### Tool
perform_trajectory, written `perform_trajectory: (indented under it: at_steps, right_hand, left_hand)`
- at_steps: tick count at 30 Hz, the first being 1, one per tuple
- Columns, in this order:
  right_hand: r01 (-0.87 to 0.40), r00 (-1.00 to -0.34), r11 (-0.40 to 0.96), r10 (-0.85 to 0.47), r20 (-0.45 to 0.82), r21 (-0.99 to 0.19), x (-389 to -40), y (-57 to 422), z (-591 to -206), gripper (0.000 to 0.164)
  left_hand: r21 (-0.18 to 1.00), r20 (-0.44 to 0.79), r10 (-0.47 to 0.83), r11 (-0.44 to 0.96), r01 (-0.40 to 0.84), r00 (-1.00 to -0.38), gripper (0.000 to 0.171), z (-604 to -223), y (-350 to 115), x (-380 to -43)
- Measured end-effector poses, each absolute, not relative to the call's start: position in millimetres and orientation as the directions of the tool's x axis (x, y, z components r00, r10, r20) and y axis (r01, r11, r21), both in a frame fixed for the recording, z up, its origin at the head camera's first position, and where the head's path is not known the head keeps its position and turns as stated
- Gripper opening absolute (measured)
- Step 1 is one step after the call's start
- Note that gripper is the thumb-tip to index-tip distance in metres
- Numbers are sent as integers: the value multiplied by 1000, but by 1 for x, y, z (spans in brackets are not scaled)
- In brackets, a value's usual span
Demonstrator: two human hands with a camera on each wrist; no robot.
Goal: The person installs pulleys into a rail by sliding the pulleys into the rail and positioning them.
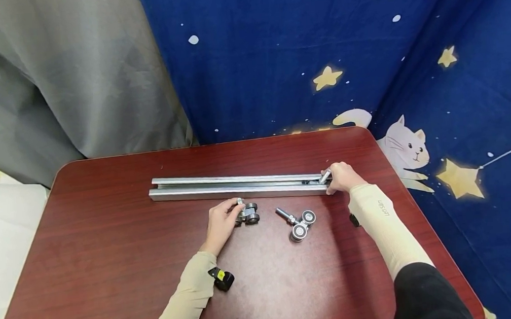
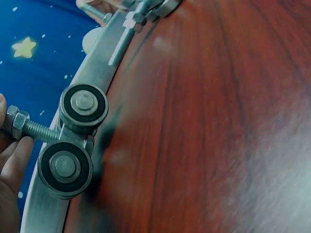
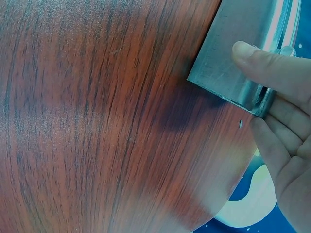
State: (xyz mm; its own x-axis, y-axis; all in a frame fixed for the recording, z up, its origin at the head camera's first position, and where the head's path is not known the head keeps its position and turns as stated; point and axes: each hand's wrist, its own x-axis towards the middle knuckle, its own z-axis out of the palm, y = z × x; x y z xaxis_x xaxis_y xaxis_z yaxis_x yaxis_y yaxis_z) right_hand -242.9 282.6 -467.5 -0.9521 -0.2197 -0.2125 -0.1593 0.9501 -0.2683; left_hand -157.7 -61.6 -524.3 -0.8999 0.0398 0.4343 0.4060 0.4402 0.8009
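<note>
A long galvanized steel channel rail (image 1: 240,193), its slot facing up, lies across the table. My right hand (image 1: 343,177) grips its right end, the thumb pressed on the near side wall in the right wrist view. The bolt of one roller trolley (image 1: 325,176) slants up out of the slot beside that hand; the rest of it is mostly inside the rail. In front of the rail, my left hand (image 1: 220,223) pinches a second roller trolley (image 2: 84,104) by its threaded bolt, near the nuts. Its black-sealed wheels face the left wrist camera.
A third roller trolley (image 1: 300,232) lies on the table between the two hands, bolt pointing toward the rail. The reddish-brown table (image 1: 112,268) has rounded far corners. Behind it hang a grey curtain (image 1: 90,82) and a blue star-patterned curtain (image 1: 267,69).
</note>
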Motion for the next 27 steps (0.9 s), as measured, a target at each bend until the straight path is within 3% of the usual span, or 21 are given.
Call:
perform_trajectory:
  at_steps: [12,27]
  right_hand:
    - [-134,-953,955,-198,-231,-266,-242,279,-466,56]
    - [-150,-955,954,-208,-212,-261,-240,279,-468,59]
  left_hand:
    - [769,479,-32,498,401,-877,11,-518,-92,-159]
    - [823,440,-233,492,285,-867,13,-515,-149,-156]
